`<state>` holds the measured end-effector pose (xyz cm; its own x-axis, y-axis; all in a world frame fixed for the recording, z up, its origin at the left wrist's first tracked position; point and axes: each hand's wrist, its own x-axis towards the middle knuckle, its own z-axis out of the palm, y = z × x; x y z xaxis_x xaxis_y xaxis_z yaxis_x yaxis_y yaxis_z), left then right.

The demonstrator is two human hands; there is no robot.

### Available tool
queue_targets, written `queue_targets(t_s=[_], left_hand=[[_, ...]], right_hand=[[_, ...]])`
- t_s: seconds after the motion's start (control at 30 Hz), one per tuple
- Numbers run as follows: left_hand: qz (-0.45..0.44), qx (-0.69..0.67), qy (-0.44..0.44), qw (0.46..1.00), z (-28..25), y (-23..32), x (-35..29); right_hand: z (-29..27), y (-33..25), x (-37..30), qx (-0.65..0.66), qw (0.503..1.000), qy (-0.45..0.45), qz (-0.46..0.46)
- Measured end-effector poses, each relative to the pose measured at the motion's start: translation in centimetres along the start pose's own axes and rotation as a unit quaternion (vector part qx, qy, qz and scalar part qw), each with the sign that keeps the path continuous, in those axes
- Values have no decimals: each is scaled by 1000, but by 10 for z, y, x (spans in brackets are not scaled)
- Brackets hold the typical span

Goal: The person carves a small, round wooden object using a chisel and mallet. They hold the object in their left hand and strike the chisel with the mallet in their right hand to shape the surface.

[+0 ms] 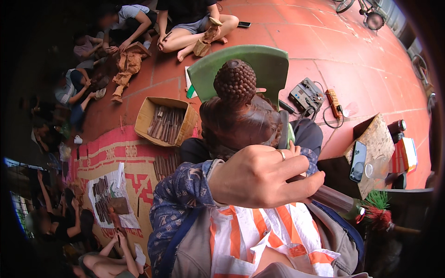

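Observation:
A dark brown carved wooden bust [243, 118], its head covered in rounded curls, stands upright between my legs against a green plastic chair back [273, 67]. My left hand [264, 178], wearing a ring, is in front of the bust with its fingers curled. They close around the end of a dark, ridged wooden handle [331, 197] that slants down to the right; its far end is hard to make out. Of my right arm, a blue patterned sleeve [309, 157] shows behind the left hand. Perhaps a fingertip of my right hand [292, 147] peeks out there; the rest is hidden.
Left of the bust stands a cardboard box [185, 127] of chisels. More tools lie on white paper [127, 185]. At right are a grey control unit [306, 95], an orange power strip [333, 103], and a wooden box [380, 139] bearing a phone [358, 161]. Several people sit at left.

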<state>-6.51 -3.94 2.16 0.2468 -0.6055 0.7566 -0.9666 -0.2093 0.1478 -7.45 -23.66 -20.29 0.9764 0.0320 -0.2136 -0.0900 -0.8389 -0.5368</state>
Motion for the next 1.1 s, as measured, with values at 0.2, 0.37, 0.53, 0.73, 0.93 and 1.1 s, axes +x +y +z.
queue_targets(t_s=[0.2,0.37,0.53,0.73,0.93,1.1], left_hand=[[55,10,28,998,14,-20,52],[10,41,98,994,17,-28,69],[-18,60,114,991,18,-32,63],[-63,41,101,992,22,-36,67],[-77,50,154,984,23,-38,70],[-72,58,175,980,23,-41,71]], right_hand=[[-2,14,-5,112,992,42,49],[-43,36,2,431,897,93,27],[-104,53,3,598,786,147,-55],[-158,38,-3,460,822,271,-198],[-196,6,-13,310,837,366,-264],[-203,13,-11,323,840,349,-259]])
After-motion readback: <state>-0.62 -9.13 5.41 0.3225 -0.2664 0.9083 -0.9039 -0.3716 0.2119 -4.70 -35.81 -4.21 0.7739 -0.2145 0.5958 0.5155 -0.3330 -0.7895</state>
